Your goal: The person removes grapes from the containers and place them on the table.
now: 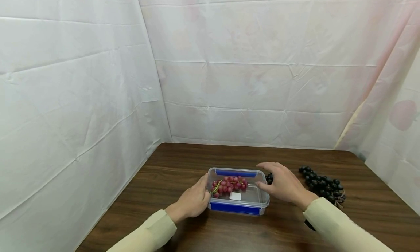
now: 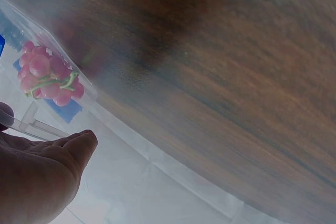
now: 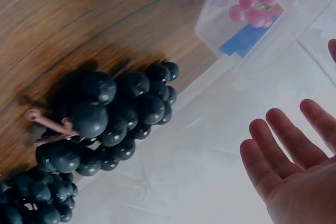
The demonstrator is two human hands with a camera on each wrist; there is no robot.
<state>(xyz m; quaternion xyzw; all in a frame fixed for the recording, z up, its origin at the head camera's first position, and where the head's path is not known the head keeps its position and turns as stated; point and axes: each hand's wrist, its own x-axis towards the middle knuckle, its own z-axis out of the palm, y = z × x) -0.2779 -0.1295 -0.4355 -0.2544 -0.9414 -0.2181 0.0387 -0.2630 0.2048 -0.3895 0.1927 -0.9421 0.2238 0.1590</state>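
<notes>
A clear plastic food box with blue strips along its long sides sits on the table. Inside it lies a bunch of red grapes with a green stem, beside a small white label. My left hand rests flat against the box's left end, fingers extended; in the left wrist view the left hand touches a clear flap there. At the right end, my right hand hovers with thumb and fingers spread and nothing in them. The right wrist view shows the right hand apart from the box.
A bunch of black grapes lies on the brown wooden table to the right of my right hand. More black grapes peek out between the box and that hand. White cloth hangs behind the table and along both sides.
</notes>
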